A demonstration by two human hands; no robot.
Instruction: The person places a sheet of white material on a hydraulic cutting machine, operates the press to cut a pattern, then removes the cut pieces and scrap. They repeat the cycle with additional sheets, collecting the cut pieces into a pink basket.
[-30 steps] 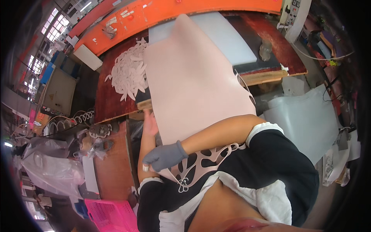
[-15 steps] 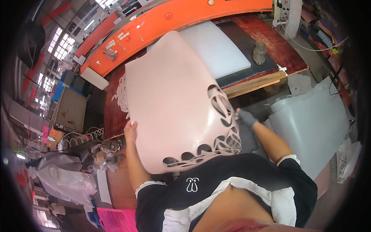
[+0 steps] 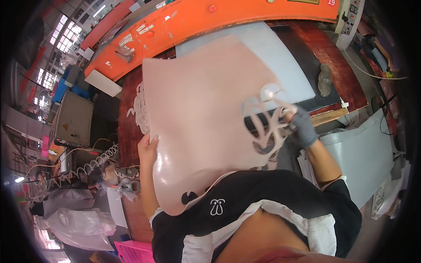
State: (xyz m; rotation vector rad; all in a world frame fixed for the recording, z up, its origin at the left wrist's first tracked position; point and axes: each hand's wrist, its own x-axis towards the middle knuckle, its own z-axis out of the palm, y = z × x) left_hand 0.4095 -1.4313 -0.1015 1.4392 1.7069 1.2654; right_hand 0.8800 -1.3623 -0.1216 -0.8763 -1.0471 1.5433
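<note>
A large pale pink sheet [image 3: 201,105], leather-like and glossy in places, spans the space between my hands and covers part of the worktop. Its right edge is a web of thin strips around cut-out holes, and another hole shows low near my chest. My left hand [image 3: 148,149], bare, is closed on the sheet's left edge. On the right side, my right hand [image 3: 302,127] wears a grey glove that leaves fingertips bare; it pinches the webbed edge. Beneath the sheet lies a white board [image 3: 291,65] on a black mat [image 3: 322,100]. A sole-shaped piece [image 3: 324,80] sits on that mat.
An orange machine beam [image 3: 188,27] crosses behind the dark red worktop [image 3: 342,65]. Pale cut scraps [image 3: 141,109] lie at its left. Grey sheeting [image 3: 364,153] is at right. A pink basket [image 3: 133,252], clear plastic bags [image 3: 83,225] and a coiled hose [image 3: 98,158] are left.
My right hand has moved up and forward with the webbed edge, which is lifted and spread over the board. The sheet's near edge has shifted and curled. The view has tilted slightly.
</note>
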